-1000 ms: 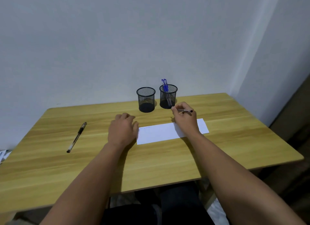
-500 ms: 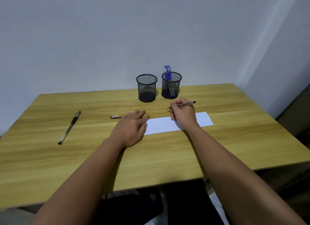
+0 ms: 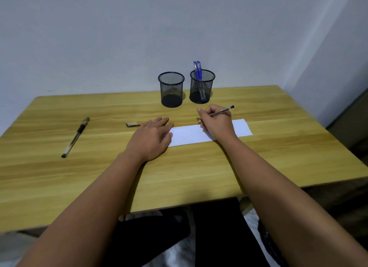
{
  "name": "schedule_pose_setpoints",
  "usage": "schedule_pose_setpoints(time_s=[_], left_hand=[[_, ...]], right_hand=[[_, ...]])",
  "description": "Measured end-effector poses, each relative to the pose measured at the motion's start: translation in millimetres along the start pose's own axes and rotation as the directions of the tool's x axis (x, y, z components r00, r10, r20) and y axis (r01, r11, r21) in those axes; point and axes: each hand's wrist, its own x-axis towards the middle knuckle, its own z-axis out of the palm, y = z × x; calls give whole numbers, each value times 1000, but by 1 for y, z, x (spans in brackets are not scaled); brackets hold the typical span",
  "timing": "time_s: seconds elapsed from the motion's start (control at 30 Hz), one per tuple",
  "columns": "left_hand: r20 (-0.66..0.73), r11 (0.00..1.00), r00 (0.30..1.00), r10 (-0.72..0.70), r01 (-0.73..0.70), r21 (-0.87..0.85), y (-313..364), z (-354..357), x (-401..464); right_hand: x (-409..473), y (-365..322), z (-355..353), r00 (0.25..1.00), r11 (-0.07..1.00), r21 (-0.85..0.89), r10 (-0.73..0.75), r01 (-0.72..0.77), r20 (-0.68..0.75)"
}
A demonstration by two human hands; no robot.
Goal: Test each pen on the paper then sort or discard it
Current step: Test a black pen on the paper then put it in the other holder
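My right hand [image 3: 218, 123] grips an uncapped black pen [image 3: 224, 110] in a writing hold, its tip down at the far edge of the white paper strip [image 3: 189, 135]. My left hand [image 3: 152, 139] lies flat with straight fingers, pressing the strip's left end to the table. The pen's cap [image 3: 132, 124] lies just left of that hand. Another capped black pen [image 3: 75, 137] lies on the table's left side. At the back stand two black mesh cups: the left cup [image 3: 171, 92] looks empty, the right cup [image 3: 202, 87] holds two blue pens [image 3: 197, 71].
The wooden table [image 3: 199, 171] meets a pale wall at the back and ends near a corner on the right. My dark-clothed legs show below its front edge.
My left hand has opened flat and slid onto the paper's left end, uncovering the cap beside it. My right hand turned the pen into a writing hold over the paper.
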Motion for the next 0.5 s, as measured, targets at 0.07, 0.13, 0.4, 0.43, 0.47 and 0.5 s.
schedule_pose_setpoints(time_s=[0.07, 0.13, 0.4, 0.43, 0.47, 0.5], left_hand=[[-44, 999, 998, -34, 33, -20, 0, 0, -2], [-56, 999, 997, -49, 48, -23, 1, 0, -4], [-44, 998, 997, -57, 56, -32, 4, -1, -4], [-45, 998, 997, -55, 53, -33, 4, -1, -4], [-46, 998, 997, -54, 53, -33, 4, -1, -5], [-48, 998, 997, -55, 53, -34, 5, -1, -5]], right_hand=[[-1, 1, 1, 1000, 1000, -19, 17, -17, -7], [-1, 3, 0, 999, 999, -38, 29, -29, -23], [-1, 4, 0, 998, 996, -68, 48, -51, -44], [-1, 3, 0, 998, 997, -68, 45, -48, -44], [0, 3, 1, 998, 997, -69, 41, -45, -49], [0, 3, 1, 997, 996, -74, 41, -46, -60]])
